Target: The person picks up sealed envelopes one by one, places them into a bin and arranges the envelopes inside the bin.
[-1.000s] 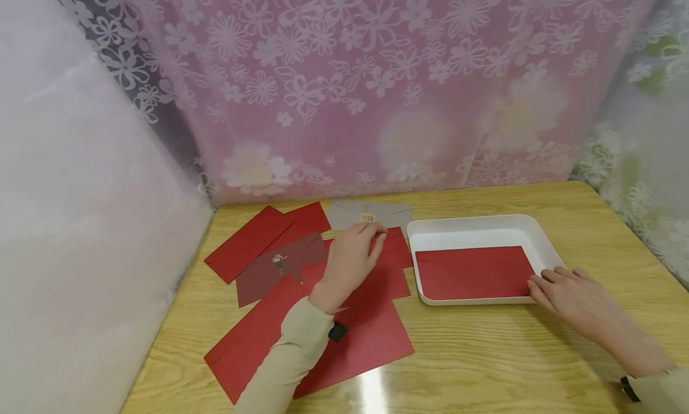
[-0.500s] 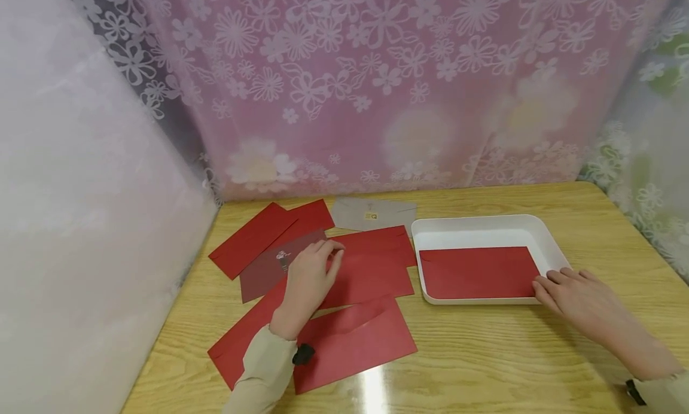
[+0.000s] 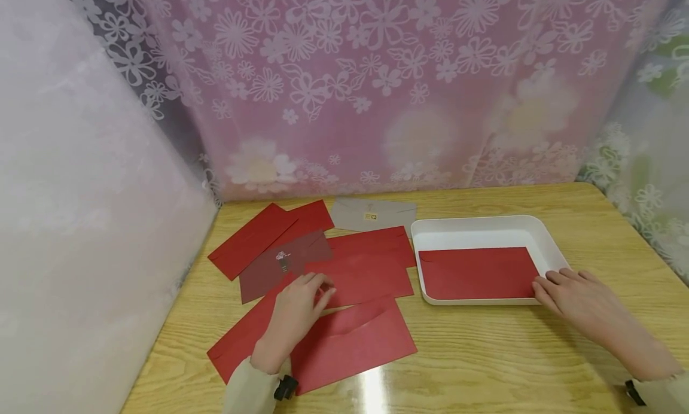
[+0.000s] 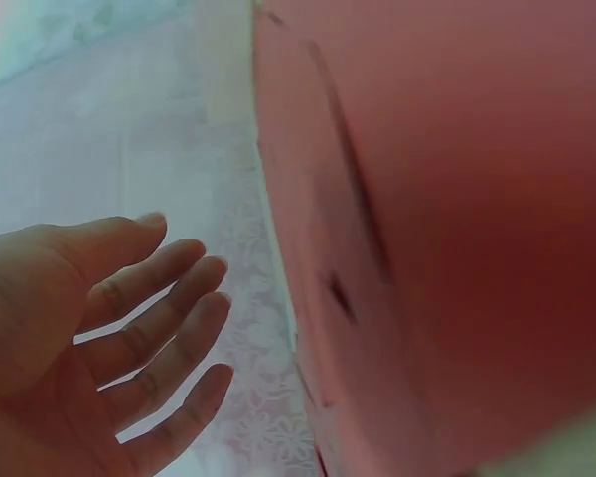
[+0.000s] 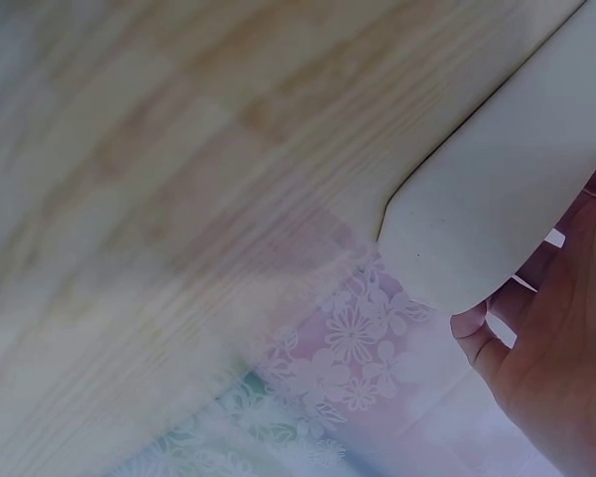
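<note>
Wooden table bears overlapping red, maroon and grey envelopes at left, a white tray at right, one red envelope in its near part. Right hand grips the tray's near right corner; left hand, loosely bent, holding nothing, hovers above the left envelopes.

A pink floral cloth hangs behind a wood-grain table

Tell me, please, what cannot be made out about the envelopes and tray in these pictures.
Head: print on the gold sticker on the grey envelope, too small to read.
Head: near right corner of the tray, hidden by the right hand.
Head: tray floor beneath the red envelope inside, covered by it.
Left wrist: outline of the red paper, cut off by the top and right edges.
</note>
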The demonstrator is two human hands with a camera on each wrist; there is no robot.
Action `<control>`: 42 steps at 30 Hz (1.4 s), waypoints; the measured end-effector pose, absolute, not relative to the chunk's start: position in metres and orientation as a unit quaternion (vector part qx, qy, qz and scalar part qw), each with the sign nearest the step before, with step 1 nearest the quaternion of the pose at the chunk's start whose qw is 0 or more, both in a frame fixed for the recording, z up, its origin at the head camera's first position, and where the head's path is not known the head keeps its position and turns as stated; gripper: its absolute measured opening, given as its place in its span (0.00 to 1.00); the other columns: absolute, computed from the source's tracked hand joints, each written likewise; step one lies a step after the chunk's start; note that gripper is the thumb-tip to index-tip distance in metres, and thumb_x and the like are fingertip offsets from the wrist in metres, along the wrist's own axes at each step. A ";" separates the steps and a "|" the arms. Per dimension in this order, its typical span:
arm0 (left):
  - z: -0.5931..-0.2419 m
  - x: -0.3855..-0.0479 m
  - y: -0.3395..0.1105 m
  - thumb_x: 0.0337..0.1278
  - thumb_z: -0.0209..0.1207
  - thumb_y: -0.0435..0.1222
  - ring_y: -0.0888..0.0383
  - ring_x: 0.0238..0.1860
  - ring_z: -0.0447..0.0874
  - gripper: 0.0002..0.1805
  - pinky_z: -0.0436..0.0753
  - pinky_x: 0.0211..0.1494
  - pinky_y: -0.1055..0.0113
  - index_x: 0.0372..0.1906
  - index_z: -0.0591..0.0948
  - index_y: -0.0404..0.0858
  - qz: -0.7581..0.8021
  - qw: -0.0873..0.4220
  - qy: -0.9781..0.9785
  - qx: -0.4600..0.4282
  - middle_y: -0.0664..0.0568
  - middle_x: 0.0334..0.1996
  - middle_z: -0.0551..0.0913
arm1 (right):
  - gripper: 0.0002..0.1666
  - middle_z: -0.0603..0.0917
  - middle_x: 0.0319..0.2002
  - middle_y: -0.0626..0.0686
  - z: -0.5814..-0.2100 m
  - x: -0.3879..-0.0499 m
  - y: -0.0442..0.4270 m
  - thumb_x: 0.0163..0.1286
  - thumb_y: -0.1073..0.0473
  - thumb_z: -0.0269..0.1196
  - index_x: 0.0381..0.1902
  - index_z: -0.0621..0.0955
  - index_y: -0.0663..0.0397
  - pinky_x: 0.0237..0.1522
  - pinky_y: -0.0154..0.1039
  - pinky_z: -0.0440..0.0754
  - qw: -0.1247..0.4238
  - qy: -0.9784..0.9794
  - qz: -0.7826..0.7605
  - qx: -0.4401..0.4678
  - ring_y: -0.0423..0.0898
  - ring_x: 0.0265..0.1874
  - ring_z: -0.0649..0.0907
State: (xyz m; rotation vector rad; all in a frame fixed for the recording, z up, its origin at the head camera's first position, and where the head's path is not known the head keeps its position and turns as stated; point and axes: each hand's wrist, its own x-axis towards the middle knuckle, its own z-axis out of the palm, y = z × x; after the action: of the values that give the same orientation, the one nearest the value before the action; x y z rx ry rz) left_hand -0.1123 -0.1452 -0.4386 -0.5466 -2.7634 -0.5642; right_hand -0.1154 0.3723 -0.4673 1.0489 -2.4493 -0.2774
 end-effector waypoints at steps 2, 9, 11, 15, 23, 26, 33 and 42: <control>-0.443 -0.107 -0.148 0.59 0.71 0.41 0.61 0.28 0.80 0.07 0.74 0.24 0.72 0.38 0.85 0.47 -0.188 0.119 -0.957 -0.187 0.56 0.34 0.84 | 0.45 0.77 0.34 0.50 -0.467 -0.115 0.372 0.83 0.50 0.12 0.37 0.79 0.55 0.24 0.41 0.64 0.227 -0.891 -0.101 0.379 0.52 0.30 0.75; -0.458 -0.091 -0.155 0.57 0.72 0.46 0.62 0.33 0.82 0.11 0.80 0.30 0.68 0.38 0.84 0.46 -0.179 0.068 -0.961 -0.200 0.57 0.34 0.82 | 0.46 0.77 0.35 0.51 -0.467 -0.115 0.371 0.82 0.51 0.12 0.37 0.79 0.55 0.23 0.42 0.65 0.226 -0.890 -0.103 0.382 0.52 0.30 0.74; -0.459 -0.089 -0.156 0.56 0.72 0.47 0.61 0.35 0.83 0.14 0.82 0.32 0.67 0.39 0.84 0.45 -0.175 0.062 -0.961 -0.205 0.56 0.35 0.81 | 0.45 0.77 0.35 0.51 -0.467 -0.115 0.371 0.82 0.51 0.12 0.37 0.79 0.55 0.23 0.41 0.64 0.227 -0.891 -0.102 0.381 0.52 0.30 0.75; -0.459 -0.087 -0.156 0.49 0.75 0.52 0.60 0.37 0.81 0.21 0.83 0.34 0.65 0.42 0.83 0.44 -0.163 0.049 -0.962 -0.213 0.56 0.36 0.79 | 0.45 0.78 0.35 0.52 -0.467 -0.114 0.372 0.82 0.52 0.12 0.37 0.78 0.55 0.23 0.42 0.65 0.225 -0.891 -0.102 0.381 0.53 0.31 0.75; -0.457 -0.087 -0.156 0.36 0.80 0.52 0.58 0.40 0.77 0.30 0.82 0.39 0.63 0.44 0.80 0.43 -0.171 0.011 -0.960 -0.220 0.55 0.36 0.77 | 0.47 0.80 0.38 0.54 -0.467 -0.113 0.372 0.80 0.52 0.09 0.39 0.79 0.56 0.25 0.47 0.71 0.217 -0.891 -0.114 0.381 0.56 0.34 0.78; -0.457 -0.088 -0.157 0.35 0.81 0.50 0.58 0.38 0.79 0.30 0.82 0.39 0.63 0.43 0.80 0.42 -0.186 0.005 -0.959 -0.215 0.55 0.34 0.79 | 0.46 0.81 0.39 0.54 -0.467 -0.113 0.373 0.81 0.53 0.10 0.39 0.79 0.56 0.26 0.48 0.72 0.220 -0.890 -0.115 0.382 0.56 0.35 0.78; -0.454 -0.090 -0.158 0.35 0.82 0.47 0.62 0.32 0.73 0.26 0.77 0.34 0.68 0.36 0.79 0.42 -0.200 -0.012 -0.956 -0.216 0.56 0.30 0.75 | 0.44 0.78 0.36 0.53 -0.467 -0.114 0.372 0.82 0.54 0.11 0.38 0.77 0.56 0.24 0.44 0.68 0.227 -0.887 -0.110 0.387 0.54 0.31 0.75; -0.450 -0.095 -0.160 0.42 0.79 0.46 0.63 0.33 0.75 0.24 0.77 0.36 0.68 0.39 0.77 0.43 -0.241 -0.052 -0.939 -0.240 0.58 0.31 0.77 | 0.41 0.71 0.30 0.50 -0.463 -0.114 0.368 0.83 0.53 0.13 0.35 0.74 0.55 0.23 0.38 0.57 0.243 -0.884 -0.104 0.385 0.50 0.25 0.68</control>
State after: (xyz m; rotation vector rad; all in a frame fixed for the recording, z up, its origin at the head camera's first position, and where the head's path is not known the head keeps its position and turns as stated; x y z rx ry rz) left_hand -0.0948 -0.1597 -0.4496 -0.7786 -3.0513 -0.7821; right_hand -0.1141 0.3684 -0.4627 1.0523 -2.4170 -0.2848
